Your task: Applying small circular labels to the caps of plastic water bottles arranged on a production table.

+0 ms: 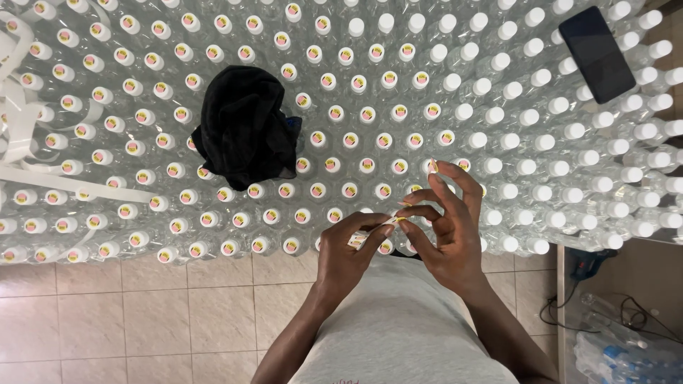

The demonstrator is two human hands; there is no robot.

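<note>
Sticker strip point(390, 222), small and pale, sits pinched between the fingertips of both hands at the lower centre of the frame, just above the near edge of a wide field of clear plastic bottles point(356, 142). Left hand point(348, 250) comes up from the lower middle, its thumb and forefinger closed on the strip's near end. Right hand point(448, 227) meets it from the right, thumb and first finger nipped on the same strip while the other fingers fan upward and apart over the caps. Both hands hover above the front row of bottles, touching each other only through the strip.

Bottles fill nearly the whole upper frame in tight rows. Those across the left and centre carry small round pink-and-yellow stickers point(318, 190) on their white caps; those toward the right show plain white caps point(541, 142). Among the labelled bottles at upper centre-left lies a crumpled black cloth point(242, 124). A dark phone point(596, 53) lies flat on the caps at the upper right. Loose white backing ribbon point(28, 135) trails over the bottles along the left edge. Beige floor tiles point(142, 313) show at the lower left, and the person's grey shirt point(398, 327) fills the bottom centre
</note>
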